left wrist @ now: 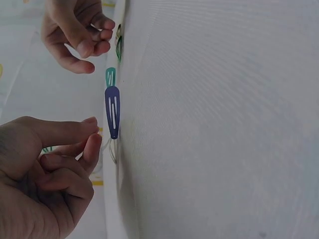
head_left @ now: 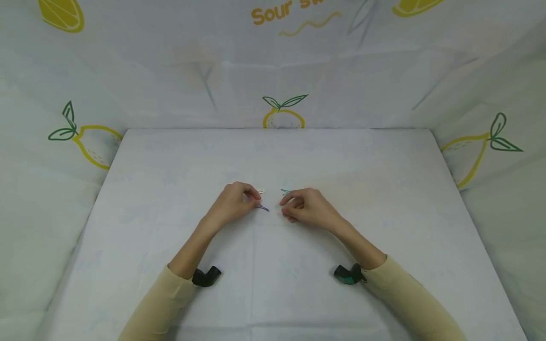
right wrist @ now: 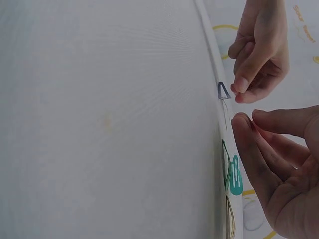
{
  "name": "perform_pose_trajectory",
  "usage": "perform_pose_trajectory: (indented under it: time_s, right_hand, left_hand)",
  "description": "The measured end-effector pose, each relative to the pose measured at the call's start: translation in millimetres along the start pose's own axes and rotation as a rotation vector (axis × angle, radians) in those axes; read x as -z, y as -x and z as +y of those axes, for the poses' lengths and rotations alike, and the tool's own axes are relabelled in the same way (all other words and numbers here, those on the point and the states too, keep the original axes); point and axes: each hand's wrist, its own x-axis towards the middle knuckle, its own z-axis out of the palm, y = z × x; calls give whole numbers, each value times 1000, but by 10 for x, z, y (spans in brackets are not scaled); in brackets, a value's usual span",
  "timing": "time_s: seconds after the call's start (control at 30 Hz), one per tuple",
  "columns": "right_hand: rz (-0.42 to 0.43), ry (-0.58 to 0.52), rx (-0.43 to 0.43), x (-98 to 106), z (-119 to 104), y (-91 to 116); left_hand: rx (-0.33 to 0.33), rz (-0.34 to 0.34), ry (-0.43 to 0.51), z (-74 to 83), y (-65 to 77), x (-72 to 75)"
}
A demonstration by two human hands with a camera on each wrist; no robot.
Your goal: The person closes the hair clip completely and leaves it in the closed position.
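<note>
A purple hair clip (head_left: 263, 207) lies on the table by the fingertips of my left hand (head_left: 234, 201). In the left wrist view a small gap shows between that purple clip (left wrist: 112, 112) and the thumb and index finger, whose tips come close together. My right hand (head_left: 309, 208) hovers to the right, its fingers loosely bent, with nothing seen in them. Just beyond it lies a teal hair clip (head_left: 285, 191), also visible in the right wrist view as a teal clip (right wrist: 236, 175). A whitish clip (head_left: 261, 191) is partly hidden behind the left fingers.
In the right wrist view, a thin green loop (right wrist: 226, 164) and a tan loop (right wrist: 230, 216) lie near the teal clip. The white-covered table (head_left: 170, 161) meets a lemon-print cloth (head_left: 239, 90) at its back and sides. A dark wrist camera (head_left: 207, 276) sits below the left forearm.
</note>
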Motion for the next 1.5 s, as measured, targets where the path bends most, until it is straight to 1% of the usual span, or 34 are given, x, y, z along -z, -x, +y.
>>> perform_pose_trajectory:
  time_s: [0.13,0.27,0.5,0.73,0.97,1.5]
  right_hand:
    - [-4,4,-2,-30,-32,-22]
    - [-6,5,9,-58,-51,-45]
    - [-15,-12,53,-134,-39,-90]
    - [-21,-32,44,-204,-70,-119]
    - [-27,-17,43,-241,-91,-136]
    - [-71,46,30,-271,-84,-201]
  left_hand:
    - [-19,-6,1,-29,21,13]
    - [-19,-10,13,-55,31,24]
    - [-23,-2,1,-121,32,39]
    - [-34,-12,-3,-138,32,50]
    - [-39,-16,-3,-170,22,55]
    - [-25,-57,83,-229,9,42]
